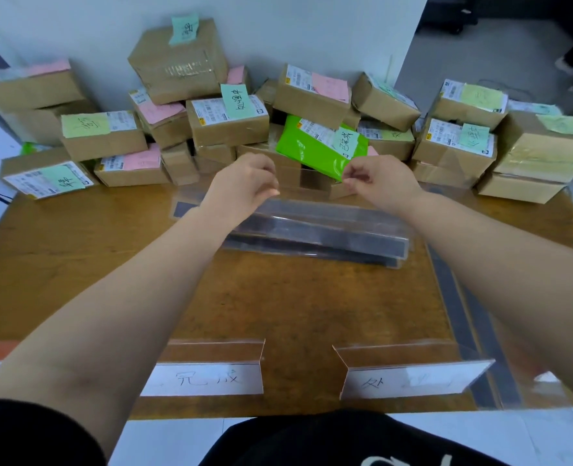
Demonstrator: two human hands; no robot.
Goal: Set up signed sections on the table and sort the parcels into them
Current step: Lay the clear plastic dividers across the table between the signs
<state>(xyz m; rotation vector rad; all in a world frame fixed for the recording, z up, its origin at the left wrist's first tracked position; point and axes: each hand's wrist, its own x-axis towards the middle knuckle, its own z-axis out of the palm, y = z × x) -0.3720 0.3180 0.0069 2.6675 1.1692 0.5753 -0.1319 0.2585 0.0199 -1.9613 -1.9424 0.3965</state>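
Many brown cardboard parcels [228, 124] with pink, green and yellow notes are piled along the table's far side against the wall. A bright green mailer bag [312, 151] lies among them. Two clear sign holders stand at the near edge, the left sign [211, 378] and the right sign [403, 381], both handwritten. A stack of clear plastic dividers [322, 235] with dark strips lies mid-table. My left hand [244, 183] and right hand [377, 185] hover above the stack's far edge with fingers curled, pinching the two ends of a barely visible clear divider.
Another clear divider with a dark strip [463, 314] runs along the right side of the wooden table [76, 264]. A further clear piece [184, 206] lies flat by the left of the stack. Grey floor and someone's feet show at the far right.
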